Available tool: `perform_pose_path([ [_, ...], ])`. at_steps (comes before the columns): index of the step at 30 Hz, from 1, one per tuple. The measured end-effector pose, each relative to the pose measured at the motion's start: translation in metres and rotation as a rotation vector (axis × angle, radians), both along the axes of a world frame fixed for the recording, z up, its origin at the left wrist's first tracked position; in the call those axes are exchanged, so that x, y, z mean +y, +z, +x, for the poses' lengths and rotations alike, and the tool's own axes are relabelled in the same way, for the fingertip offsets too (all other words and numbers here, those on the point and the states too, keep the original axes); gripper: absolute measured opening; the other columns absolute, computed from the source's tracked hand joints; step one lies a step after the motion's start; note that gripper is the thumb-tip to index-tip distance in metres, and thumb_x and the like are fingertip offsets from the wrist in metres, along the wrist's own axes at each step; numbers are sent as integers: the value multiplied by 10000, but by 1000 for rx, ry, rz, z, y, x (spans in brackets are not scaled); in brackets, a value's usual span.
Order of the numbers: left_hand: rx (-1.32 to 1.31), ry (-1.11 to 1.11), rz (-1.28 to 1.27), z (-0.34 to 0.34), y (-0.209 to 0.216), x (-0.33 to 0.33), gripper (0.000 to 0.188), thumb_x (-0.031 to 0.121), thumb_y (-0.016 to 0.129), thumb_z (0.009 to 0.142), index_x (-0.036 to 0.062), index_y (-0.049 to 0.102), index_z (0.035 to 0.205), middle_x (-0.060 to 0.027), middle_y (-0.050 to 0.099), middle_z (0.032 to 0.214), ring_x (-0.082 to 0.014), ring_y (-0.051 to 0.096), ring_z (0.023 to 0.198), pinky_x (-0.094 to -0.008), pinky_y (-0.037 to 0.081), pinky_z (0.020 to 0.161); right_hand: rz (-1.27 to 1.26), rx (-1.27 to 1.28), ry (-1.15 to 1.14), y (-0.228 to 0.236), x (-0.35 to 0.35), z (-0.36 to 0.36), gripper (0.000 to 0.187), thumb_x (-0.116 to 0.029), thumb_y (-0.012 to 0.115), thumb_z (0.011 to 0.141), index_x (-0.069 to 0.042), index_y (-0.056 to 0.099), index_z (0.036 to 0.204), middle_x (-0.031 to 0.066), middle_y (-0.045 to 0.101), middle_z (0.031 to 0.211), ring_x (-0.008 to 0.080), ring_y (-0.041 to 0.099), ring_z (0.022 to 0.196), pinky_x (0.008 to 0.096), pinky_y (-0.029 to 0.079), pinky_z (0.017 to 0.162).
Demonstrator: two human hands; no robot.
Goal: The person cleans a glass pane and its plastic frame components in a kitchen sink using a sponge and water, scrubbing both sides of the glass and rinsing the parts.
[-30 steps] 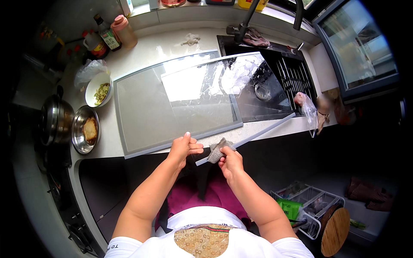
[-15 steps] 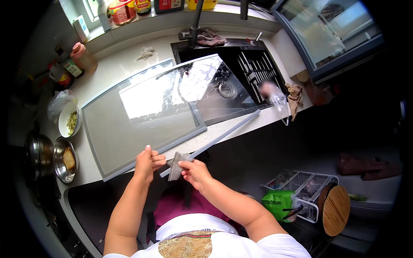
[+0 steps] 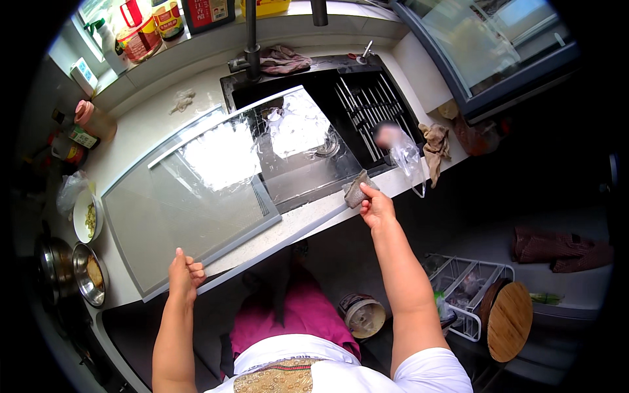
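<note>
A clear glass panel [image 3: 288,180] with a grey strip along its near edge lies tilted over the sink and counter, overlapping a second grey-framed glass panel [image 3: 177,223]. My left hand [image 3: 185,276] is closed at the left edge of the clear panel, thumb up and fingers curled by the end of its strip. In my right hand [image 3: 377,206] is a grey scouring pad [image 3: 358,188], pinched between thumb and fingers. That pad is at the right end of the strip, near the sink's front edge.
Behind the panels is a black sink [image 3: 341,62] with a faucet [image 3: 251,59] and a drying rack [image 3: 367,98]. Bowls [image 3: 90,272] stand at the left. A brown cloth [image 3: 435,147] hangs at the right counter edge. A bucket [image 3: 363,318] and wire basket [image 3: 468,288] are below.
My right hand has slid the scouring pad along the strip from its left end to its right end. My left hand has curled its fingers. The view has shifted right.
</note>
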State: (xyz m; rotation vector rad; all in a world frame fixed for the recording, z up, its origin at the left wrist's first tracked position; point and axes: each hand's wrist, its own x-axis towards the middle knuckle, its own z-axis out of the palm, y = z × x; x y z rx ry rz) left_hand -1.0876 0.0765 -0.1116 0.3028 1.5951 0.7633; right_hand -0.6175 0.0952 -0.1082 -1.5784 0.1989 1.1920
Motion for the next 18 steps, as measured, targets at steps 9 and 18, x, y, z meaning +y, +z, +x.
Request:
perform_pose_path([
  [9,134,84,-8,12,0,4,431,526,408,947,147,394,742,-14,449,534,-126,416,411,-265,376,426,-89,-309,472,0,28,73,219,-213,751,781,-65,593,744,-23,536,587,41,402,404,196,307,369],
  [18,166,114,1,5,-15,-3,430,512,414,949,124,418,762,-46,489,541,-141,455,428,-291,401,434,213,-1183,903,50,49,27,241,-182,763,711,-58,608,849,91,619,668,256,570,579,354,447,554],
])
